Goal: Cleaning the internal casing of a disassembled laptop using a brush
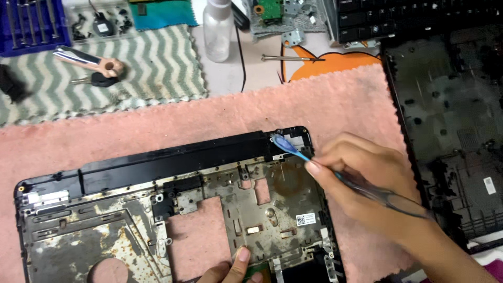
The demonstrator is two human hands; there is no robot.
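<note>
A rusty, stained laptop palmrest frame (120,225) with a black edge lies face down on a pink towel (325,99). My right hand (367,173) grips a translucent toothbrush (335,170) whose blue bristled head touches the frame's far right corner. My left hand (236,267) shows only a thumb and fingers at the bottom edge, pressing on the frame's near rim.
A black laptop base shell (450,126) lies at the right. Behind are a clear plastic bottle (217,29), a screwdriver (291,58), a keyboard (398,18), a green circuit board (272,9), a chevron cloth (157,63) with a folding tool, and a blue screwdriver case (31,23).
</note>
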